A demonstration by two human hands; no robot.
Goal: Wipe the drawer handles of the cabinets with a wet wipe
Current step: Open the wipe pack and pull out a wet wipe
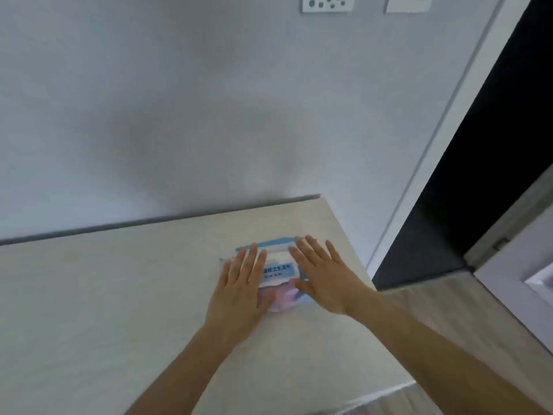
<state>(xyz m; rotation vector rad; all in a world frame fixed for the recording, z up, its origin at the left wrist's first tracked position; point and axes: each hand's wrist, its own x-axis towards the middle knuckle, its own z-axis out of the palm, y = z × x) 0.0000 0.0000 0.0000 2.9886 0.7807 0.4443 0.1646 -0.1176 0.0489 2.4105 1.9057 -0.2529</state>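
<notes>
A soft pack of wet wipes (278, 271), blue and white with a printed label, lies on the pale cabinet top (119, 295) near its right end. My left hand (242, 286) lies flat on the pack's left side with straight fingers. My right hand (323, 277) lies over its right side, fingers spread and straight, thumb at the pack's near edge. Both hands cover much of the pack. No drawer handle is in view.
A grey wall (209, 100) rises right behind the cabinet top. A dark doorway (478, 175) with a white frame opens at the right. A wall socket (327, 3) and a switch (408, 3) sit at the top edge. Wood-look floor (463, 310) shows at lower right.
</notes>
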